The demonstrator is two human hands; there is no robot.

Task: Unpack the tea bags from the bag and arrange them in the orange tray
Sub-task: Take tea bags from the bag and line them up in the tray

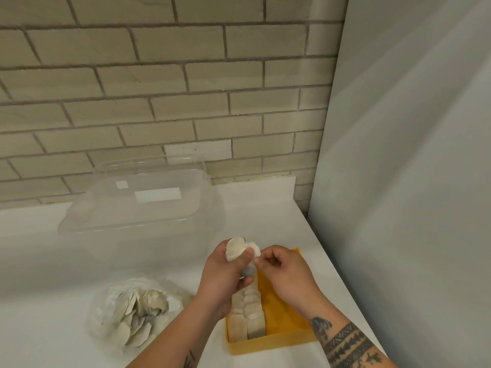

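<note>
Tea bags (236,249) are being clutched in the curled left hand (224,277) above the orange tray (268,343), one being pinched free by the right hand (285,272), apparently for placing.

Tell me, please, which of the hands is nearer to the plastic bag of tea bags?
Left. The left hand, gripping tea bags, is just right of the plastic bag; the right hand is farther right, beyond the left hand, above the orange tray.
</note>
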